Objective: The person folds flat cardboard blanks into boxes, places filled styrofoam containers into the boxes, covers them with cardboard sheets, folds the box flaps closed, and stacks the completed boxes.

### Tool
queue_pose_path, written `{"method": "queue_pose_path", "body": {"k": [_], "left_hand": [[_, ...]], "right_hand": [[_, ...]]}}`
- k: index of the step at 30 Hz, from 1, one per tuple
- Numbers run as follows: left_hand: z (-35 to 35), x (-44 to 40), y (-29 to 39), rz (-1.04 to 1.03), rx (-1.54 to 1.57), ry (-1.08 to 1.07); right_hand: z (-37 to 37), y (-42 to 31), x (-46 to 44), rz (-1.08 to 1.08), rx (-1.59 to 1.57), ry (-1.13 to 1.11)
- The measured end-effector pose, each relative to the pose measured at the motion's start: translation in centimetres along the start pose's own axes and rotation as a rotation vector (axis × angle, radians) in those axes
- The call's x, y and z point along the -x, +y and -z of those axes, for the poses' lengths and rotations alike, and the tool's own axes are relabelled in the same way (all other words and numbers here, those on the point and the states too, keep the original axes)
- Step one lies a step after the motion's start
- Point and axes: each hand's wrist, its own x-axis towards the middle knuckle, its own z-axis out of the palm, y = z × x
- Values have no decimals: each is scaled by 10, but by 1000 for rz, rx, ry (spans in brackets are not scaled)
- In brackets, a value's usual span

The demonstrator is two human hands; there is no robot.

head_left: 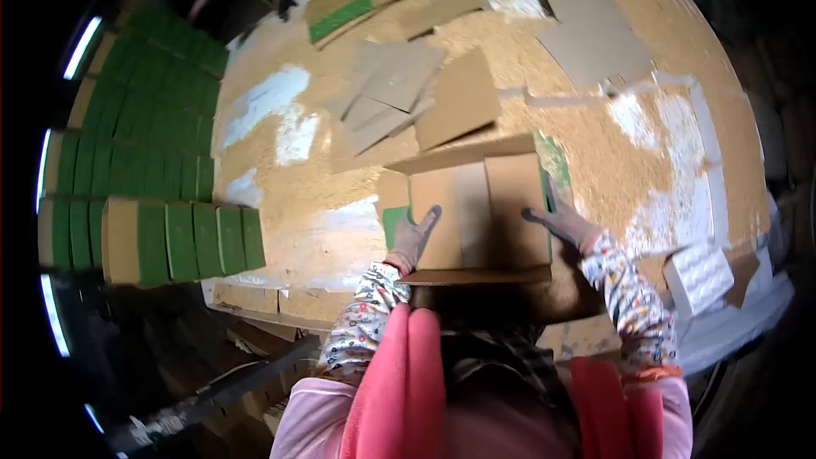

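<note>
An open cardboard box (478, 217) is being clasped at the near edge of the counter (306, 187), its sides being held by the left hand (414, 236) and right hand (568, 223), thumbs pointing toward each other. Flat cardboard sheets (463, 98) are being borne by the counter's middle. Green-and-brown cartons (180, 242) are being kept at its left side, a white dimpled block (701, 279) at its right.

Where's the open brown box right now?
In the head view, the open box is a little right of centre, held between the left hand and right hand.
</note>
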Motion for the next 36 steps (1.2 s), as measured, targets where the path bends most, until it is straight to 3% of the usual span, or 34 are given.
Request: {"method": "queue_pose_path", "body": {"k": [1, 3, 4, 5, 6, 7, 9, 11, 13, 14, 15, 17, 19, 20, 21, 22, 24, 26, 27, 28, 29, 30, 31, 32, 33, 34, 35, 36], "left_hand": [[13, -3, -1, -20, -137, 36], [34, -8, 8, 69, -269, -145], [37, -15, -30, 221, 274, -214], [65, -17, -38, 212, 648, -238], [92, -20, -45, 223, 1023, -276], [137, 18, -17, 173, 1204, -271], [215, 56, -25, -311, 711, 310], [339, 116, 3, -533, 2, 771], [462, 140, -21, -677, -208, 1174], [526, 148, -11, -747, -294, 1388], [591, 148, -14, -824, -103, 1549], [723, 139, -40, -776, -86, 1911], [842, 104, -123, -871, 751, 1332], [851, 82, -151, -733, 858, 1267], [856, 60, -178, -728, 905, 1275], [859, 40, -203, -723, 953, 1282], [837, 32, -190, -935, 1011, 1392], [819, 48, -158, -879, 940, 1584], [818, 49, -161, -715, 789, 1720], [828, 44, -178, -737, 870, 1696], [824, 63, -171, -612, 666, 1647], [818, 71, -157, -613, 643, 1680], [850, 45, -204, -487, 317, 1846], [830, 61, -184, -311, 346, 1734], [817, 65, -175, -392, 340, 1743], [815, 63, -180, -396, 269, 1692], [789, 66, -194, -372, 226, 1602], [751, 68, -206, -346, 213, 1499]], "right_hand": [[-7, 15, 5, -10, -11, 34], [-30, 21, 15, -52, -318, 135], [-27, 87, 1, -299, -518, 62], [-45, 51, 25, -131, -480, 148], [-52, 68, 8, -159, -490, 143], [-70, 34, 21, -38, -486, 75], [-112, -37, 12, 101, -567, -43], [-171, -105, 12, 200, -674, -123], [-237, -176, 2, 293, -796, -186], [-259, -202, -10, 240, -896, -339], [-280, -229, -22, 171, -983, -487], [-353, -299, -51, 380, -896, -419], [-427, -359, -81, 590, -756, -286], [-477, -388, -90, 701, -656, -206], [-528, -417, -95, 813, -559, -138], [-572, -445, -85, 759, -562, -238], [-650, -482, -87, 607, -484, -374], [-696, -502, -113, 422, -336, -462], [-705, -513, -119, 321, -276, -516], [-702, -506, -112, 290, -256, -537], [-700, -503, -99, 260, -235, -558], [-687, -482, -104, 362, -252, -674], [-664, -449, -110, 447, -270, -758], [-638, -404, -117, 352, -382, -883], [-608, -362, -103, 400, -154, -742], [-576, -319, -70, 244, -102, -679], [-542, -242, -71, 295, 166, -672], [-496, -212, -35, 210, 633, -549]]}}
